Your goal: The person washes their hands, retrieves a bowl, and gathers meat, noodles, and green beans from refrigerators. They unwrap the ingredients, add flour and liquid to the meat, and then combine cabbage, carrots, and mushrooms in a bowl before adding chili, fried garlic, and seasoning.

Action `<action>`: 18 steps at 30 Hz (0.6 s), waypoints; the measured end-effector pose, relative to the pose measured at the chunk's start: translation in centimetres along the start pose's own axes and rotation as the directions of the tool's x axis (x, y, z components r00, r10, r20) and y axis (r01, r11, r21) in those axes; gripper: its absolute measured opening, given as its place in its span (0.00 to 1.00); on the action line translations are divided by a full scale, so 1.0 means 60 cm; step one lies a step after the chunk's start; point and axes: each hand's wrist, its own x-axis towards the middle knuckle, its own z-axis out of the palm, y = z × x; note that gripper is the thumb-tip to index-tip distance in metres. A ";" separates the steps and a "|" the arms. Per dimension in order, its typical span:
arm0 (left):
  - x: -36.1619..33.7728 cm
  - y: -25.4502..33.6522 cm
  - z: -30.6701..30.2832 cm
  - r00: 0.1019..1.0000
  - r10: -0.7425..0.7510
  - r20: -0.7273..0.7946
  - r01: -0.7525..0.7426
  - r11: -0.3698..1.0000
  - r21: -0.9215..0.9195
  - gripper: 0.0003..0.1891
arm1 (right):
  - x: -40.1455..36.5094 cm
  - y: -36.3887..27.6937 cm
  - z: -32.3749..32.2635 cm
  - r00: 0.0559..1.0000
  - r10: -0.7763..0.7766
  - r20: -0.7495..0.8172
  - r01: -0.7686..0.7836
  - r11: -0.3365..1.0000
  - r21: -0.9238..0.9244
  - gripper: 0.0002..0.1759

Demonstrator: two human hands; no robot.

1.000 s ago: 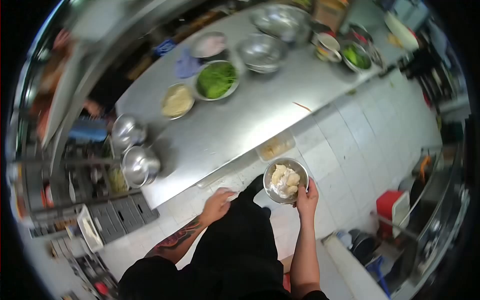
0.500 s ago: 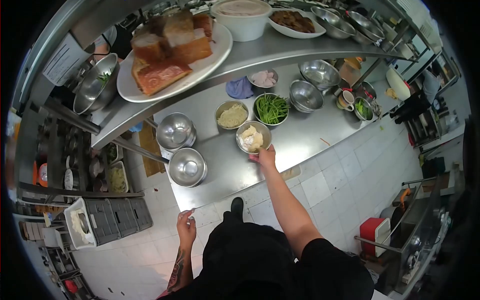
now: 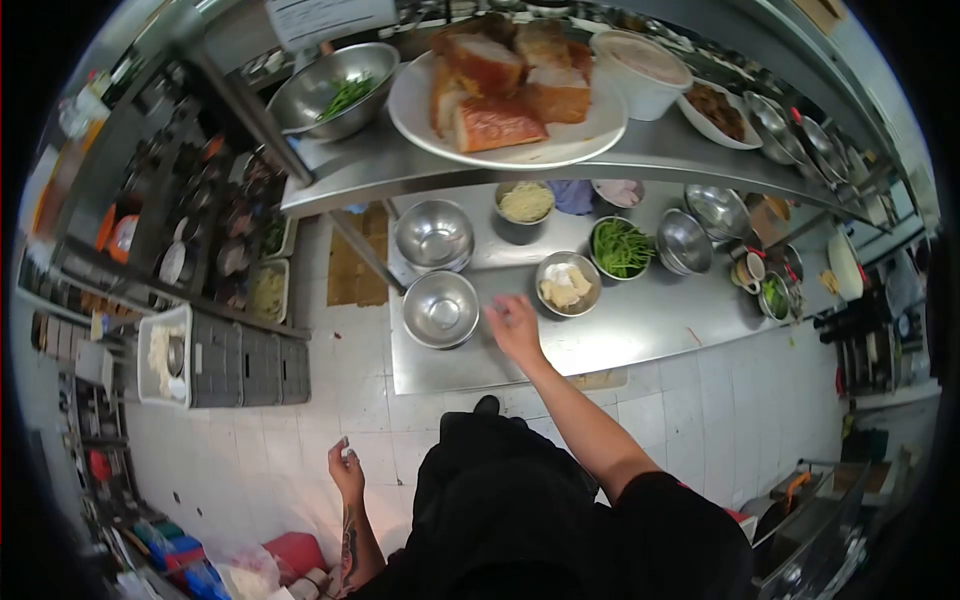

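Observation:
My right hand is over the steel table, a little blurred, with its fingers apart and nothing in them. To its left stands a bare steel bowl, with a stack of similar bowls behind it. On its right, apart from the hand, is a steel bowl with a pale yellow lump and white powder. My left hand hangs over the floor beside my body, fingers loosely curled with whitish tips, holding nothing that I can see.
Behind are bowls of noodles and green stalks. A raised shelf crosses above the table's back, bearing a plate of roast meat and a white tub. Grey crates stand at left.
My right hand has let go of the bowl with the pale lump and moved left toward the bare bowl. The view has turned left. My left hand stays low at my side.

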 end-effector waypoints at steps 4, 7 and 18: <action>-0.143 -0.126 -0.098 0.992 -0.115 -0.052 0.122 0.982 0.147 0.16 | 0.079 -0.068 0.057 0.973 -0.230 -0.012 0.218 0.938 -0.270 0.15; -0.216 -0.193 -0.172 0.999 0.031 0.022 -0.037 0.919 0.392 0.15 | 0.123 -0.086 0.048 0.980 -0.125 0.152 0.182 0.872 -0.454 0.15; 0.152 -0.417 -0.335 0.953 -0.302 -0.019 0.302 0.945 0.124 0.15 | 0.355 -0.011 0.101 0.986 -0.020 -0.165 -0.118 0.617 -0.778 0.14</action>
